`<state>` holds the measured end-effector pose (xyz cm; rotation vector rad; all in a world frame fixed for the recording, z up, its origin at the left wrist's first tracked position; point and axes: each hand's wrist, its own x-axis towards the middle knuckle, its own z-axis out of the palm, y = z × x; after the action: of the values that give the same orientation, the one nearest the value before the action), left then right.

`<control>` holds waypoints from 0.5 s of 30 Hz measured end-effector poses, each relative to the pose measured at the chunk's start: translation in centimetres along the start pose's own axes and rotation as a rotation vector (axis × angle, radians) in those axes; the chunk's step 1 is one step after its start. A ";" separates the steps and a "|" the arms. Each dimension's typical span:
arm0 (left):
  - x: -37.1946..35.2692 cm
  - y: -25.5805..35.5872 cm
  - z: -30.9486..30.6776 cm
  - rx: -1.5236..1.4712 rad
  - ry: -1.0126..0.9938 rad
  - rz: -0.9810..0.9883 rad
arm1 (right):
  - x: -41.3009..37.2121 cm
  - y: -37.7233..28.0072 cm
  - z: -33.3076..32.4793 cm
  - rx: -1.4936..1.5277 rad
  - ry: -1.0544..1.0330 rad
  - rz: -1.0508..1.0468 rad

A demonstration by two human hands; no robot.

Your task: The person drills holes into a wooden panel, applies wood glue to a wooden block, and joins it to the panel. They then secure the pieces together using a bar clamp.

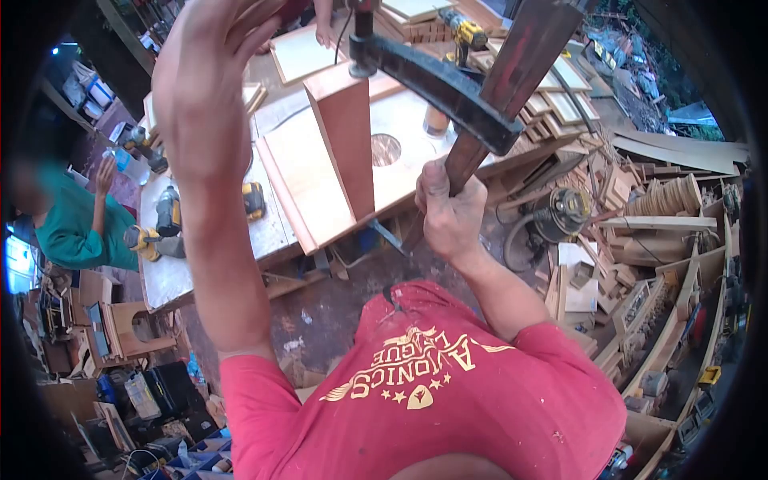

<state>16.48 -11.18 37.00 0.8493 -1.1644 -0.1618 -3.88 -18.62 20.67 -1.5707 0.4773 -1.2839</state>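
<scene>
Workshop, cluttered bench [172, 276]. Our right hand [450, 212] grips a clamp [448, 84] bar by an upright board [346, 136]. Our left hand [204, 76], raised, is open.

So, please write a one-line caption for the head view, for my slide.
Right hand grips a bar clamp at an upright wooden panel; left hand raised open over the workbench.

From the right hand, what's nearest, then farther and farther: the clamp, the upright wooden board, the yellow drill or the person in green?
1. The clamp: the right hand grips its bar.
2. The upright wooden board: just to the left.
3. The yellow drill: up at the top, past the clamp.
4. The person in green: far left edge.
</scene>
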 end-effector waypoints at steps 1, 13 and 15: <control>2.2 0.3 0.5 -0.080 -0.099 0.001 | 0.1 -0.1 0.1 0.014 -0.002 -0.010; 7.4 4.0 8.6 0.101 -0.122 -0.180 | 0.1 -0.6 0.0 0.047 -0.012 0.014; 6.1 4.9 9.0 0.233 -0.141 -0.116 | 0.1 -0.5 0.0 0.051 -0.015 0.011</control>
<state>9.87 -15.55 45.96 1.1266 -1.2826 -0.1855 -4.02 -18.45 21.17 -1.5324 0.4400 -1.2654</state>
